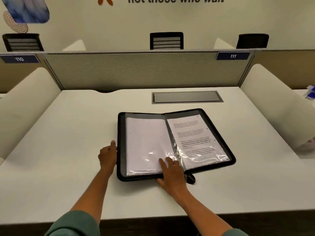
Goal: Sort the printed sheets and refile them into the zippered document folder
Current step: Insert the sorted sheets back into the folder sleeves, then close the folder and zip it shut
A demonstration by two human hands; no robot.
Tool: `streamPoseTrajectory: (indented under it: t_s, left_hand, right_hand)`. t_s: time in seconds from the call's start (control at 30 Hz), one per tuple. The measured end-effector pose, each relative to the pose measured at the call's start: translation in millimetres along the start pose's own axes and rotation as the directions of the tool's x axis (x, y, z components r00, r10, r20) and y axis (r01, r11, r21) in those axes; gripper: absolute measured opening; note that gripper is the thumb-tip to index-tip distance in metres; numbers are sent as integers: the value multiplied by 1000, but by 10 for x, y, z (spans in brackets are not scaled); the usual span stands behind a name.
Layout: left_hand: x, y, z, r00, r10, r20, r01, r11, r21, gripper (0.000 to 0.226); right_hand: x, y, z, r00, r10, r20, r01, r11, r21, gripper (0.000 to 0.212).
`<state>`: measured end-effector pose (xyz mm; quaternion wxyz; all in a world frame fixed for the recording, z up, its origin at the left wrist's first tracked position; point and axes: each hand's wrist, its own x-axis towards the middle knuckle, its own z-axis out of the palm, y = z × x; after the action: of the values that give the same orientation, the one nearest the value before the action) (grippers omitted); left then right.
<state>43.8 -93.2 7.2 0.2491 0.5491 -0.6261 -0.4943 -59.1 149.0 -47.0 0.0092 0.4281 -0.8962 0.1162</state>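
A black zippered document folder [175, 145] is lying open at the centre of the frame on a white desk [59, 167]. A blank sheet [146, 142] is being shown in the left-hand clear sleeve, and a printed sheet [196, 138] in the right-hand one. The folder's left edge is being touched by the left hand [107, 155], fingers relaxed and nothing grasped. The lower middle of the folder is being pressed by the right hand [171, 176], fingers flat on the plastic, thumb at the lower rim. A grey cable hatch [187, 97] is sitting just above the folder. Number plates 110 [19, 58] and 111 [233, 56] are being displayed on the partition [136, 70] across the upper frame.
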Motion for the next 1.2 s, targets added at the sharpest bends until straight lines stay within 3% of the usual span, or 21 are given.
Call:
streamPoseTrajectory:
  t_s: [0.2, 0.3, 0.4, 0.5, 0.8, 0.97, 1.03, 1.2]
  left_hand:
    - [-117, 446, 69, 998, 37, 58, -21, 964, -267, 50]
    - [-192, 615, 219, 991, 77, 106, -33, 931, -364, 61]
    - [-287, 747, 409, 973, 119, 196, -28, 910, -415, 83]
    - [-421, 862, 619, 948, 154, 278, -13, 892, -451, 78]
    - [-816, 938, 1236, 853, 288, 435, -113, 916, -386, 51]
    - [-999, 994, 1574, 768, 380, 516, -257, 920, -296, 53]
    - [-1058, 983, 1712, 735, 418, 534, -329, 908, -259, 44]
    - [-1150, 803, 2008, 694, 472, 543, -453, 873, -181, 35]
  right_hand:
    - [-56, 51, -28, 998, 43, -52, -37, 992, 123, 76]
    - [-96, 56, -117, 995, 78, -60, -62, 970, 234, 65]
    - [-108, 94, -218, 992, 117, -41, -90, 907, 410, 58]
    - [-146, 151, -293, 985, 160, -62, -101, 835, 541, 51]
    - [-246, 387, -453, 929, 365, -61, -195, 625, 756, 45]
    - [-182, 607, -481, 906, 422, -7, -227, 502, 835, 51]
    - [-147, 722, -466, 893, 448, 35, -256, 444, 859, 49]
    - [-105, 952, -486, 867, 481, 131, -352, 405, 843, 28]
